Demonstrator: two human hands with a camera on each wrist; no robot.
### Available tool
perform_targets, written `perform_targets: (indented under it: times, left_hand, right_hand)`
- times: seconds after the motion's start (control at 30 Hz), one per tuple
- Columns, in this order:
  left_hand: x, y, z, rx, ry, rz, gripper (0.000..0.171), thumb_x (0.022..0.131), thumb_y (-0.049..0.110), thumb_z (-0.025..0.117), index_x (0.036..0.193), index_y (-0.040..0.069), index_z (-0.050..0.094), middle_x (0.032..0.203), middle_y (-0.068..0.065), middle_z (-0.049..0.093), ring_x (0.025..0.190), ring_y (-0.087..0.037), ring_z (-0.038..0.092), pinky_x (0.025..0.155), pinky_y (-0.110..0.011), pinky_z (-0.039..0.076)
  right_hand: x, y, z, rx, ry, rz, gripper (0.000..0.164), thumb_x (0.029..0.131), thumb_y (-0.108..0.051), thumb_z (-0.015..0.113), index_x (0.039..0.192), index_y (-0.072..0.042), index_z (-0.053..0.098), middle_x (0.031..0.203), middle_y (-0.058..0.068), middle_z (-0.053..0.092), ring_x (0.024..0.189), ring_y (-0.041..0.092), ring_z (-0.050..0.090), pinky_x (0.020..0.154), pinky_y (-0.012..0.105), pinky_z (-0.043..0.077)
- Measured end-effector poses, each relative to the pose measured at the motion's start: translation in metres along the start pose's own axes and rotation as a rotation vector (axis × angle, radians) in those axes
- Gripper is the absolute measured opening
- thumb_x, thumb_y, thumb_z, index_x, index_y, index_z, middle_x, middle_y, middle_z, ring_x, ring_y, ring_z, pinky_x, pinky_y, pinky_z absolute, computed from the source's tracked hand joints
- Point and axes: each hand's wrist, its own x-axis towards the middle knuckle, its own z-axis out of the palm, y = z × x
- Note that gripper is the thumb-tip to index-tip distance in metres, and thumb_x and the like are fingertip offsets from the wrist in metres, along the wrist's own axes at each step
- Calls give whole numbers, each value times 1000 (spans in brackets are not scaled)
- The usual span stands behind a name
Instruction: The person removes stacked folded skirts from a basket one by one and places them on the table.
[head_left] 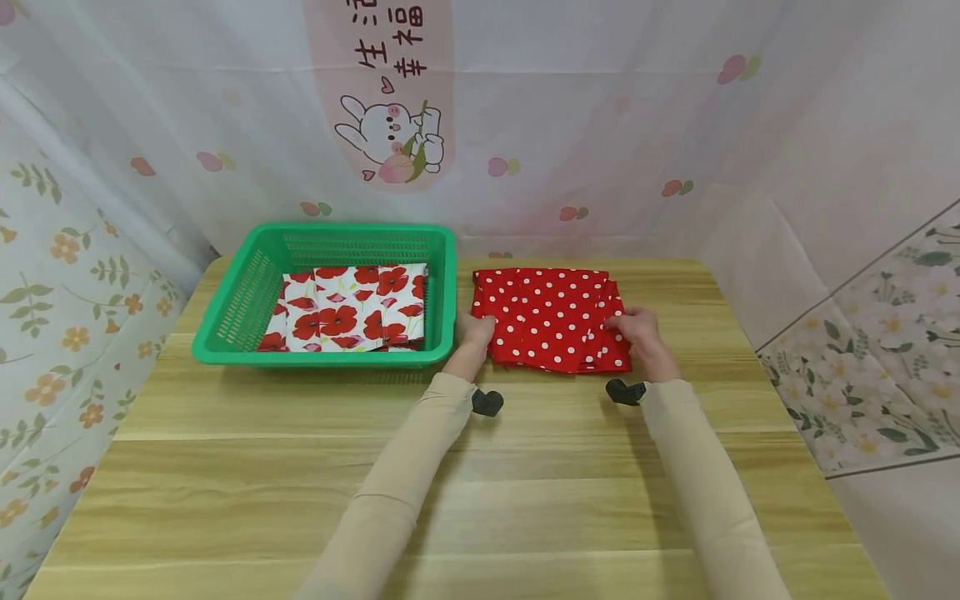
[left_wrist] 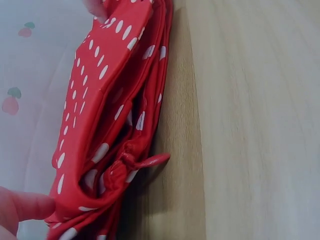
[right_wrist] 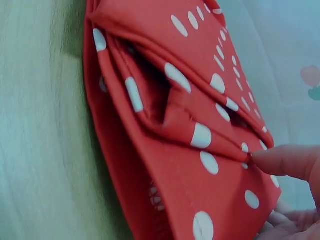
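Red dotted cloth (head_left: 551, 317): folded, layers loose at the near edge, lying on the wooden table (head_left: 517, 517). On my remote feed the right hand (head_left: 643, 335) pinched its right side, thumb above, fingers beneath; the left thumb of the left hand (head_left: 471, 335) touched the left side, other fingers hidden, grip undetermined. Green basket (head_left: 322, 359) stood just left, holding floral cloth (head_left: 348, 312). I judged the step as squaring the fold; next called for keeping layers together.

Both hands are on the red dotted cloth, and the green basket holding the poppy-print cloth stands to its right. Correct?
Not quite: the head view shows the green basket, holding the poppy-print cloth, to the left of the red dotted cloth. The left hand and right hand are indeed on it.
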Motion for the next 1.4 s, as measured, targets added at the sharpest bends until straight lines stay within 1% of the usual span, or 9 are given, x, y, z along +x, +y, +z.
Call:
perform_targets:
  times: [0.07,0.2,0.3,0.43,0.7,0.83,1.1,1.27,1.4]
  left_hand:
    - [-3,1,-1,69,1,61,47,83,7,62,126,-3,43,121,-18,52,112,-31,51,93,-38,47]
    - [-9,6,1,204,27,201,58,81,9,66,130,-3,38,125,-18,47,117,-30,46,95,-38,45]
    - [-11,8,3,221,49,288,61,81,8,67,132,-1,36,129,-18,42,120,-29,42,96,-39,44]
    - [-14,11,4,220,49,365,52,81,5,66,127,-1,42,127,-16,44,119,-28,43,96,-39,43]
    - [-26,23,-1,194,-66,438,47,85,5,64,126,-2,44,124,-16,50,115,-28,47,92,-37,47]
    - [-33,31,-4,176,-101,485,43,86,8,65,124,0,47,121,-14,53,112,-26,51,91,-33,47]
    - [-41,46,-14,130,-163,572,42,87,9,64,125,-2,48,120,-15,55,111,-27,53,95,-32,45]
    - [-41,56,-28,100,-177,631,40,88,5,62,124,-6,48,119,-20,54,112,-32,51,97,-36,43]
    - [-39,63,-43,65,-163,630,38,88,4,61,122,-8,49,119,-22,54,113,-35,51,97,-37,42]
  right_hand:
    - [-1,-2,1,22,31,-16,52,90,-12,56,137,0,36,134,19,43,110,27,47,91,35,47]
    - [-2,-7,3,75,119,-56,55,90,-9,57,140,-3,33,135,18,42,116,29,45,98,38,43]
    - [-3,-10,5,90,179,-94,53,90,-6,57,139,-3,36,136,16,41,119,28,42,100,38,41]
    - [-8,-16,7,104,204,-143,52,90,-7,58,137,-2,37,136,15,41,117,27,41,100,35,40]
    - [-23,-34,15,134,129,-249,49,89,-8,61,133,2,41,113,8,50,92,12,48,94,32,45]
    - [-31,-43,22,115,75,-304,47,89,-7,60,131,5,43,116,13,52,85,9,49,92,35,46]
    - [-45,-60,36,108,-13,-338,47,90,-11,60,132,3,43,127,20,50,107,29,51,100,43,40]
    - [-53,-68,46,112,-52,-380,47,90,-9,59,132,5,42,129,22,49,109,30,50,100,44,40]
    - [-59,-72,52,123,-82,-417,47,90,-8,59,132,5,42,130,22,47,113,31,48,100,44,39]
